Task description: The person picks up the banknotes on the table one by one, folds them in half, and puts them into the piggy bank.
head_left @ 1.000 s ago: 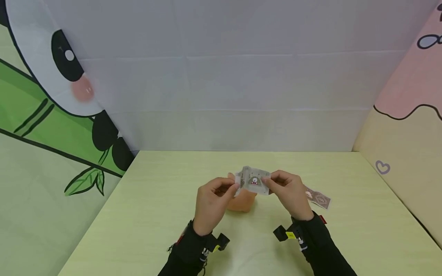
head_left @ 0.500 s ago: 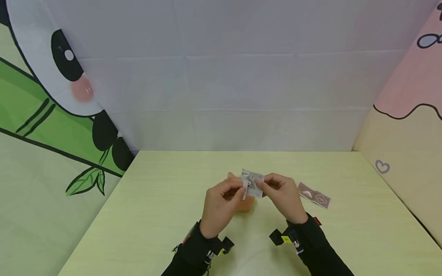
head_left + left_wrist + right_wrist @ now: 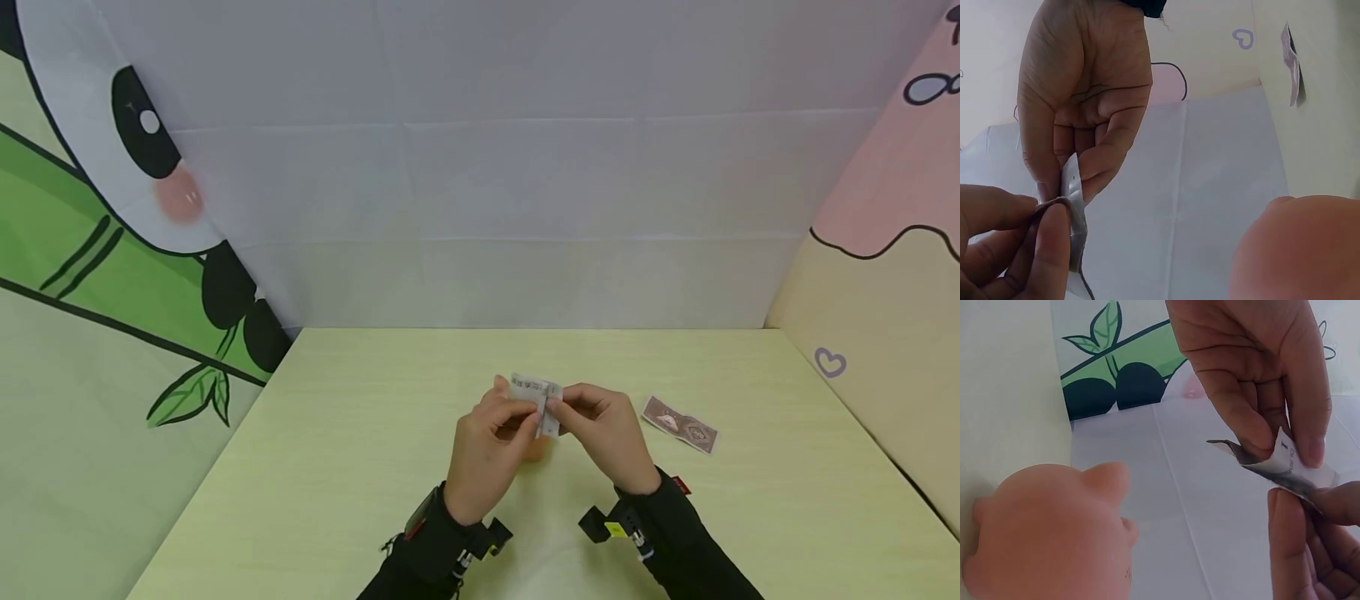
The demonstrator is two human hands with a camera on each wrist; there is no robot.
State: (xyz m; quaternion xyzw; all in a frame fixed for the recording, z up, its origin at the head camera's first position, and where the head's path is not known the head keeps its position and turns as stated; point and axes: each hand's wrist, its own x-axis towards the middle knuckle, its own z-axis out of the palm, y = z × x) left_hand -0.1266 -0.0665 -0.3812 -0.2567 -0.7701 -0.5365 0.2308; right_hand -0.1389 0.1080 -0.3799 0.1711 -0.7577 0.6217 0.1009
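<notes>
A small grey-white printed paper (image 3: 531, 389), creased and partly folded, is held up over the table. My left hand (image 3: 489, 454) pinches its left part between thumb and fingers. From the other side my right hand (image 3: 609, 437) pinches it as well, the two sets of fingertips almost meeting. Seen edge-on in the left wrist view, the paper (image 3: 1074, 187) looks bent; in the right wrist view the folded paper (image 3: 1285, 464) shows dark and white faces. Behind the hands stands an orange-pink, rounded figure like a piggy bank (image 3: 1054, 531), mostly hidden in the head view.
A brownish printed slip (image 3: 681, 424) with a crease across it lies on the table to the right of my hands. The pale yellow table (image 3: 337, 467) meets a plain grey backdrop (image 3: 525, 283), with cartoon-printed sheets on both sides.
My hands have come closer together, and the paper between them has gone from spread out to partly folded. The brownish slip has come fully into sight as the right hand shifted left.
</notes>
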